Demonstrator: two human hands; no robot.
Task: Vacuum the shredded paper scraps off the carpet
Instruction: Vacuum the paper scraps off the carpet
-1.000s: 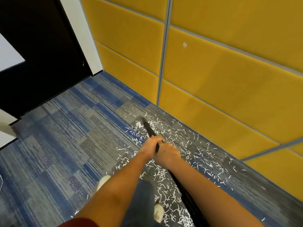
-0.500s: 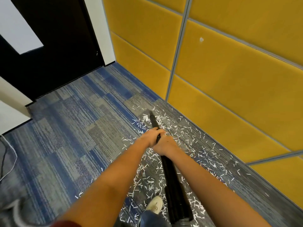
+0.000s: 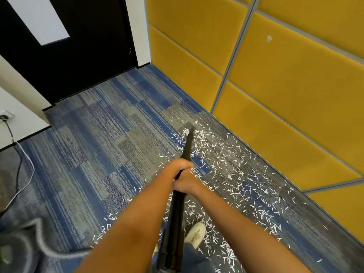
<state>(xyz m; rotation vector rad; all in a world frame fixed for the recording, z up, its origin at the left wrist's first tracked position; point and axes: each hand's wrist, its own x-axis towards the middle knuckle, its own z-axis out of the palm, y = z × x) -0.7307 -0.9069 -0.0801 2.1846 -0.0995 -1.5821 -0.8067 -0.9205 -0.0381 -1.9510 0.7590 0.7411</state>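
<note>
Grey hose (image 3: 49,251) lies at lower left. 2 hands grasp the black wand (image 3: 175,223), fingers curled round it: left hand (image 3: 180,167) nearer the nozzle (image 3: 190,132), right hand (image 3: 186,185) just behind. The wand's long axis runs away from the person, its tip among the paper scraps (image 3: 226,158). Most scraps lie right of it on the carpet (image 3: 98,144), toward the yellow wall (image 3: 285,95). Judgement: next sweep goes right.

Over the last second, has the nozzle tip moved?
No: the nozzle tip stays just short of the wall seam, right of the same scrap clump. Only the camera shifted.
</note>
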